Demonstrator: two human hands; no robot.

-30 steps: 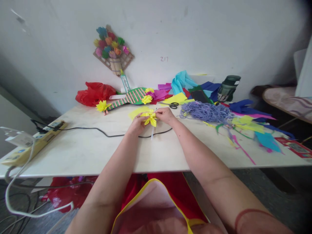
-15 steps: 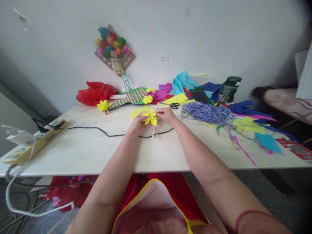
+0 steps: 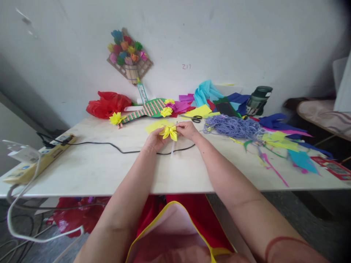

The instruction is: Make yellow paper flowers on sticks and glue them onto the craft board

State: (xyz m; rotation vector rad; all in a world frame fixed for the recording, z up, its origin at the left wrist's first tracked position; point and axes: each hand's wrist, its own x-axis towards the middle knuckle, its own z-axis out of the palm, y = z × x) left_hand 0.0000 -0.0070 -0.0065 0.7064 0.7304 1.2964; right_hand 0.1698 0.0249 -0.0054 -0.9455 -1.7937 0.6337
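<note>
Over the middle of the pale table [image 3: 90, 168], both my hands hold a yellow paper flower [image 3: 170, 132] on a thin white stem [image 3: 172, 148]. My left hand [image 3: 155, 140] is closed on the flower from the left. My right hand [image 3: 187, 130] pinches its upper petals from the right. A flat yellow paper sheet [image 3: 154, 126] lies just behind the flower. Black scissors [image 3: 195, 118] rest a little beyond my right hand.
A black cable [image 3: 115, 148] crosses the table to a yellow power strip [image 3: 35, 164] at the left edge. Purple yarn [image 3: 233, 126], coloured paper scraps [image 3: 285, 146], a green bottle [image 3: 257, 99], a red bag [image 3: 106, 104] and a striped paddle [image 3: 145, 109] with paper flowers lie along the back.
The flower's petals are drawn closer together between my fingers, and my left hand has shifted slightly. The hands stay in the same place.
</note>
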